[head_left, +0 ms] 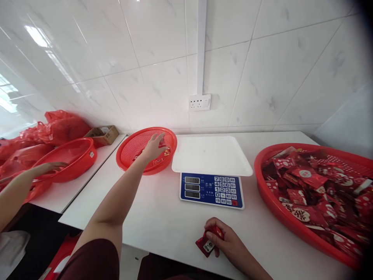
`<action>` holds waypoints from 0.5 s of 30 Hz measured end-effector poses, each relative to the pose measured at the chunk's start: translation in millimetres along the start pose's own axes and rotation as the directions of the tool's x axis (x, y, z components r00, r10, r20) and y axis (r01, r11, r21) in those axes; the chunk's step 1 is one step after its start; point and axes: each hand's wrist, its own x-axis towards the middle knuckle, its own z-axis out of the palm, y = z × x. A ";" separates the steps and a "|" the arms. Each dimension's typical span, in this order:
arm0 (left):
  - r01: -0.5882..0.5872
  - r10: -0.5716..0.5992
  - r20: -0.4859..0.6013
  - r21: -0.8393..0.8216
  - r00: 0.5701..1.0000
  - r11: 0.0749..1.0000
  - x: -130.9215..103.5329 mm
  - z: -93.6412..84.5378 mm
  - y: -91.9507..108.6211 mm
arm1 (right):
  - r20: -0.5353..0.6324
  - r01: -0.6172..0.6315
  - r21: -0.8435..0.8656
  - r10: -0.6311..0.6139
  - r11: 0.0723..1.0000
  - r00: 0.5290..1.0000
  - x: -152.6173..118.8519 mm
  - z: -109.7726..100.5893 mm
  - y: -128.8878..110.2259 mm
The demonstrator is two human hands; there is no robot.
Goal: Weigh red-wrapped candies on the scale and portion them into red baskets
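My left hand [154,147] reaches over a round red plastic basket [129,149], fingers spread and holding nothing I can see. A few small red packets [159,160] lie in that basket under the hand. Near the table's front edge, my right hand [223,237] is closed around a small shiny red snack packet [207,245]. Between and beyond my hands stands a digital scale [211,190] with a bare white pan [208,153]; its blue panel has number keys and three displays. To the right, a large red basket [262,179] is heaped with red packets [311,194].
At left, another person's hand [51,168] rests at a red basket [87,165]. Red plastic bags [62,130] and a cardboard box [106,135] stand behind it. A gap runs between the two white tables [151,210]. A tiled wall with a socket [199,102] borders the back.
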 end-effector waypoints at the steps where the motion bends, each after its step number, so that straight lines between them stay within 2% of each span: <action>1: 0.029 -0.030 0.044 0.031 0.999 0.999 -10.1 -2.9 -10.4 | 0.000 0.000 -0.003 0.000 1.000 1.000 0.3 -0.2 0.5; 4: 0.097 -0.119 0.180 0.127 0.976 0.987 -45.8 -4.2 -31.7 | 0.001 -0.011 -0.013 0.011 1.000 1.000 0.7 -0.5 0.3; 6: 0.128 -0.165 0.213 0.180 0.963 0.975 -69.5 -3.7 -39.3 | -0.001 -0.019 -0.017 0.019 1.000 1.000 0.6 -0.5 -1.1; 10: 0.183 -0.227 0.152 0.254 0.962 0.950 -104.8 -9.0 -53.0 | -0.019 -0.026 -0.033 0.026 0.999 0.999 -0.3 -0.5 -3.3; 15: 0.248 -0.262 -0.005 0.345 0.965 0.905 -120.2 -20.2 -80.7 | -0.049 -0.025 -0.064 0.022 0.998 0.999 -0.6 -0.2 0.2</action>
